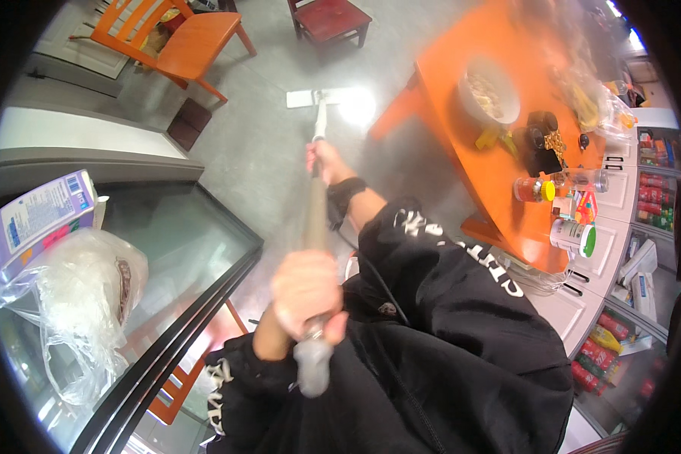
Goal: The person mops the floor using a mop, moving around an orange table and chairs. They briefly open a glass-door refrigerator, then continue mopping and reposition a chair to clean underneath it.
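A flat mop's pole runs away from my body towards the grey floor. My left hand is closed round its upper part, close to the pale end grip, and looks blurred. Farther down the pole, my right hand grips it, with a black band on the wrist. The white flat mop head lies on the floor beyond, its right part washed out by a bright glare.
An orange table with a bowl and jars stands at right. An orange chair is upper left, a dark red chair at top. A glass-topped cabinet at left bears a plastic bag and a purple carton.
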A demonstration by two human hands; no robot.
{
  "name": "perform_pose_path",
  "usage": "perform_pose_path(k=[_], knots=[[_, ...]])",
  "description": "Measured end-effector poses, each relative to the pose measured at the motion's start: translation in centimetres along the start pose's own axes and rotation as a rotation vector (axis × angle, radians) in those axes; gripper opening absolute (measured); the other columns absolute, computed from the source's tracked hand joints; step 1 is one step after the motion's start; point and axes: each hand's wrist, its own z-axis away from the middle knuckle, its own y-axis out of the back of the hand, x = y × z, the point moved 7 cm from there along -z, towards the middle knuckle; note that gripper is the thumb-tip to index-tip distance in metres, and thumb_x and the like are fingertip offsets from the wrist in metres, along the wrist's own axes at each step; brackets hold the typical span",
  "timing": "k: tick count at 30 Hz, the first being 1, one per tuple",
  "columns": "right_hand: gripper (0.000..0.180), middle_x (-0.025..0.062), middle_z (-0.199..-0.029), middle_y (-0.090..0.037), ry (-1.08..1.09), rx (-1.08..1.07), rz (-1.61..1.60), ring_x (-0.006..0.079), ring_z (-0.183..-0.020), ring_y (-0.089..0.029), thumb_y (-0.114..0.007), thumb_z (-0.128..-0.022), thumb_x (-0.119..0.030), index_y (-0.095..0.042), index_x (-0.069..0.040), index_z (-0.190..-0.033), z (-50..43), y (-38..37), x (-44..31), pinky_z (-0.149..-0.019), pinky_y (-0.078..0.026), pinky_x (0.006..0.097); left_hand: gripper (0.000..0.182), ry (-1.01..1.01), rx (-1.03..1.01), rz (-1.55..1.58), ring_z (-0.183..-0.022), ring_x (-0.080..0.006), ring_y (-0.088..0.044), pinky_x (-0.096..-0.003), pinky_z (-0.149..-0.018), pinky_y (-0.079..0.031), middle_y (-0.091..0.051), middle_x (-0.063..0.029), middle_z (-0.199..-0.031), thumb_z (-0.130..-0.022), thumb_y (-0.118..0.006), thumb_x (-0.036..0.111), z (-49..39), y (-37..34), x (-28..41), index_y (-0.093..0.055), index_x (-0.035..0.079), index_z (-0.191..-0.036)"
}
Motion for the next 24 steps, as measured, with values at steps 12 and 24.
perform_pose_path(k=[12,24], knots=[[0.004,0.0040,-0.057,-0.043,-0.210,0.131,-0.321,0.0156,-0.046,-0.043,-0.048,-0.083,-0.006,-0.048,-0.003,-0.080,12.4,-3.6,6.7,-0.044,-0.037,0.0293,0.022,-0.039,-0.185,0.326,-0.035,-0.0137,-0.047,-0.0236,-0.038,-0.039,-0.047,-0.0020,-0.044,-0.067,-0.061,0.009,-0.1,2.5,8.8,-0.050,0.005,-0.048],[0.013,-0.0018,-0.056,-0.042,-0.005,0.046,-0.045,0.0112,-0.045,-0.042,-0.049,-0.084,-0.010,-0.043,-0.010,-0.073,1.1,0.7,-2.7,-0.042,-0.038,0.0258,0.035,0.006,-0.137,0.002,-0.041,-0.0213,-0.044,-0.0319,-0.044,-0.036,-0.041,-0.0032,-0.047,-0.074,-0.062,0.020,-0.9,-2.0,-1.2,-0.041,0.006,-0.049]])
